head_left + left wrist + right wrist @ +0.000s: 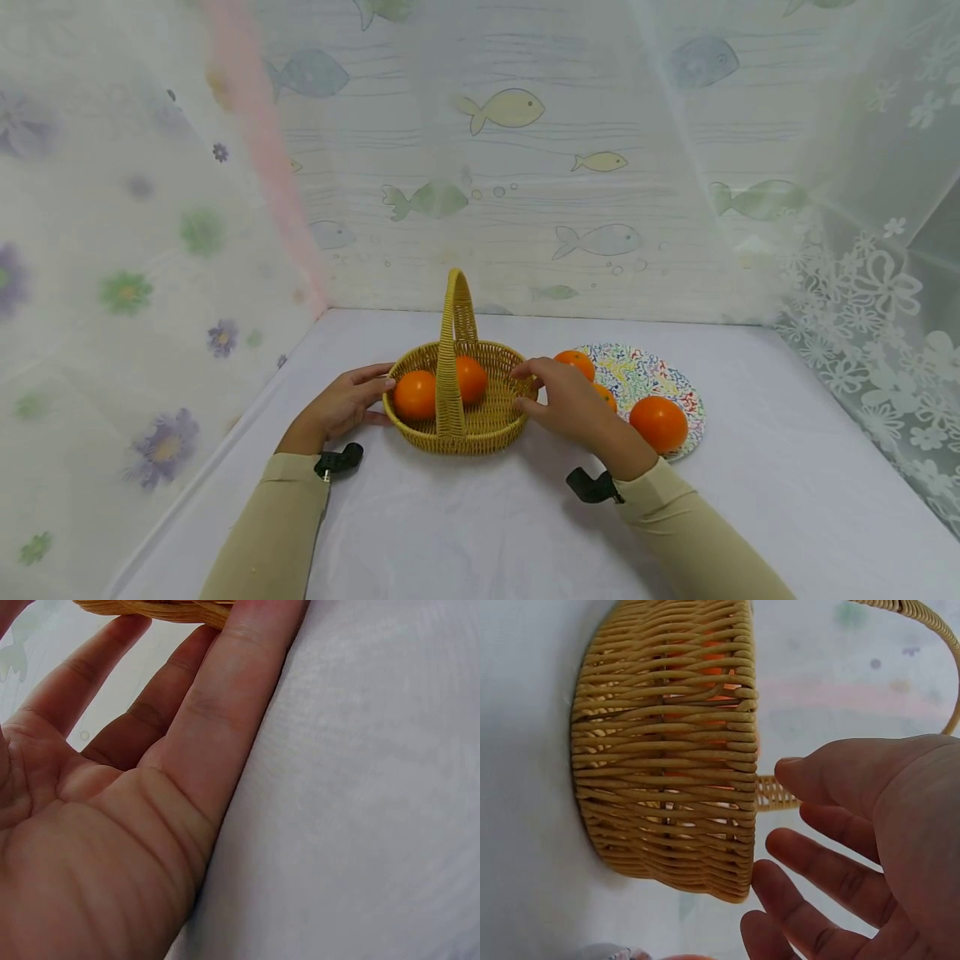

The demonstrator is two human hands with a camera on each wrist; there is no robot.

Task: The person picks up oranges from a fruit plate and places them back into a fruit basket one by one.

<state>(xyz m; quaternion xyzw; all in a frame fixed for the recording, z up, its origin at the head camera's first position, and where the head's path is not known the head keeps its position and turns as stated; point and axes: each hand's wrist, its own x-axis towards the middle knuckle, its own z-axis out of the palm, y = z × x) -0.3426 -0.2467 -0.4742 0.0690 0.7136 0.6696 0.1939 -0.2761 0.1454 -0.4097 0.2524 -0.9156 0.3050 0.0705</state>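
A yellow wicker basket (491, 442) with a tall arched handle stands upright on the table. Inside it, to the left, lie two orange fruits, one orange (415, 395) in front of the handle's left side and another orange (471, 379) partly behind the handle. My left hand (347, 406) touches the basket's left end with fairly straight fingers; in the left wrist view its fingertips meet the wicker. At the right rim hovers my right hand (566, 400), fingers loosely bent and nothing between them. The right wrist view shows these fingers beside the basket wall (667, 765).
Right of the basket lies a round plate (637, 367) with a colourful speckled pattern. On it sit a large orange (658, 423) and two others, partly hidden by the right hand. A white cloth (450, 533) covers the table; printed curtains (510, 167) hang behind it.
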